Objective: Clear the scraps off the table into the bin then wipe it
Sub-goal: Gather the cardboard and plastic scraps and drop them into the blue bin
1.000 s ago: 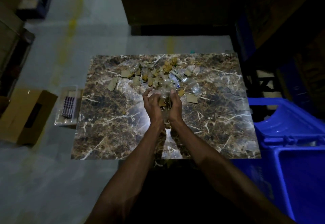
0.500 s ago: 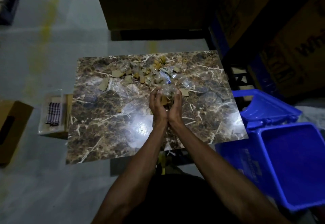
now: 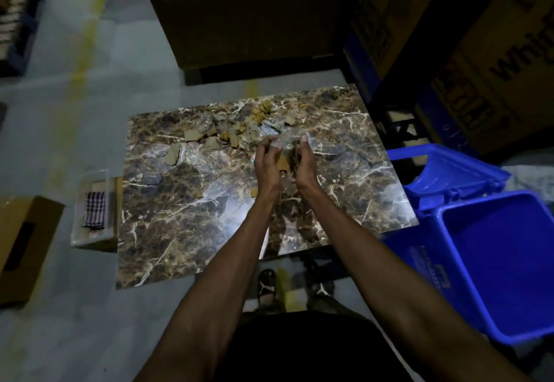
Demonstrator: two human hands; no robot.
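Note:
A brown marble-patterned table point(image 3: 180, 216) carries a pile of cardboard and clear plastic scraps point(image 3: 239, 129) near its far edge. My left hand point(image 3: 268, 165) and my right hand point(image 3: 304, 165) are cupped together above the table's middle, holding a handful of scraps point(image 3: 284, 153) between them. One small cardboard piece point(image 3: 254, 192) lies on the table below my left wrist. An open blue bin point(image 3: 491, 261) stands on the floor at the table's right, its lid point(image 3: 443, 168) swung back.
A clear tray with a checkered cloth point(image 3: 95, 213) sits on the floor left of the table, beside an open cardboard box point(image 3: 24, 246). Large cartons point(image 3: 494, 67) stand at the back right. My sandalled feet point(image 3: 266, 284) are at the table's near edge.
Both hands lifted off the pile with a handful of scraps and drew back toward me. The view swung right, bringing the blue bin more fully into sight.

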